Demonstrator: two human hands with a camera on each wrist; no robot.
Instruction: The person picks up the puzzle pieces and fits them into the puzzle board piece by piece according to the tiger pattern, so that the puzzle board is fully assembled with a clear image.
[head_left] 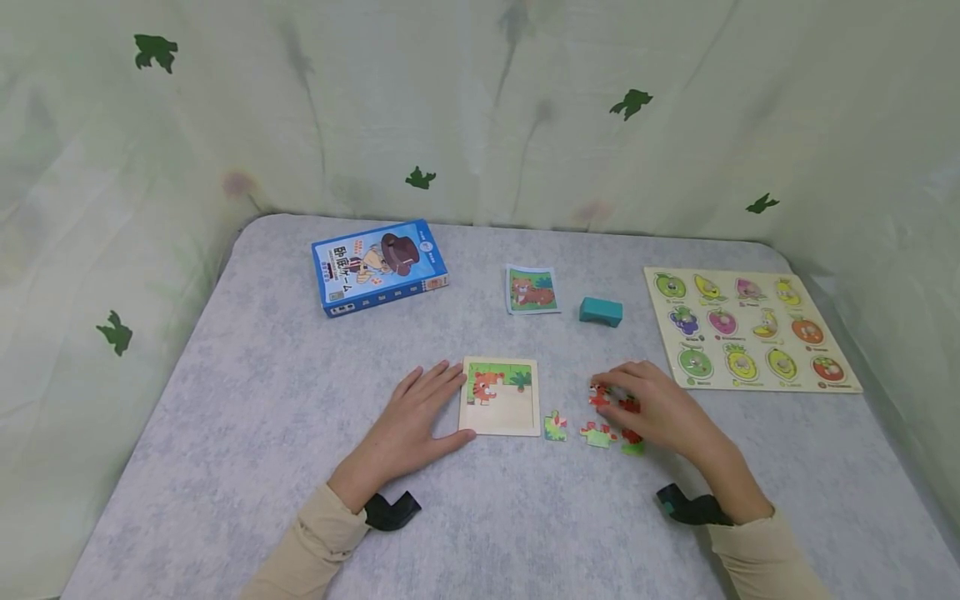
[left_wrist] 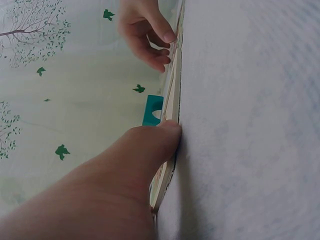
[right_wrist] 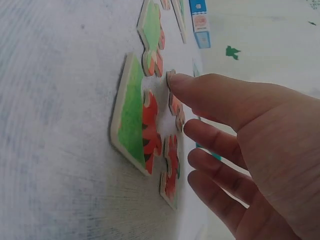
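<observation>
A wooden puzzle board (head_left: 513, 417), partly filled with tiger-picture pieces, lies flat in the middle of the table. My left hand (head_left: 412, 425) rests at its left side, fingers straight at the edge and thumb (left_wrist: 170, 131) against the near corner. Further right, my right hand (head_left: 660, 408) has thumb and index finger at opposite sides of a small red-and-white puzzle piece (head_left: 597, 395), pinching it at table level. Loose pieces lie around that hand: a green-and-red piece (head_left: 597, 434), another (head_left: 555, 426) beside the board, and a green-edged piece (right_wrist: 130, 110) under the palm.
Behind the board lie a picture card (head_left: 532, 290) and a teal block (head_left: 601, 312) with an arched notch. A blue game box (head_left: 378, 267) is at back left. A fruit puzzle board (head_left: 750, 333) lies right of the right hand. A pale curtain (head_left: 480, 108) hangs behind the table.
</observation>
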